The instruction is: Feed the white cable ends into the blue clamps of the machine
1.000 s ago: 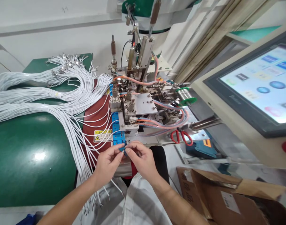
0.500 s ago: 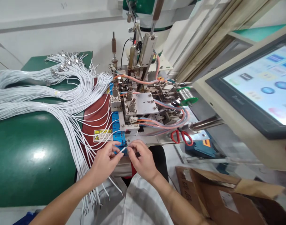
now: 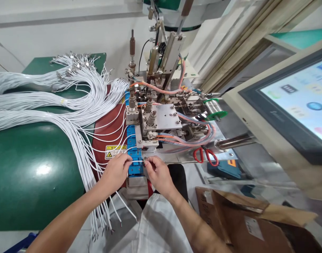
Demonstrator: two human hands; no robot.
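Note:
A white cable (image 3: 136,161) runs level between my hands, lying across the row of blue clamp blocks (image 3: 134,170) at the machine's front left. My left hand (image 3: 117,170) is closed on the cable's white jacket, left of the blocks. With thumb and finger, my right hand (image 3: 158,174) pinches the cable's end just right of the blocks; the fine wires there are mostly covered by the fingertips. Several other white cables enter the blue blocks farther back. A thick bundle of white cables (image 3: 79,149) hangs over the table's edge to the left.
The soldering-type machine (image 3: 164,116) carries hoses and a wire spool (image 3: 215,109). Red-handled scissors (image 3: 205,155) lie at its front edge. A touchscreen (image 3: 295,91) juts in from the right, above a cardboard box (image 3: 245,221). The green table (image 3: 31,175) is at left.
The cable between my hands has gone from slanted to level and now lies across the blue blocks. My left hand has moved slightly left and up, farther from the right hand.

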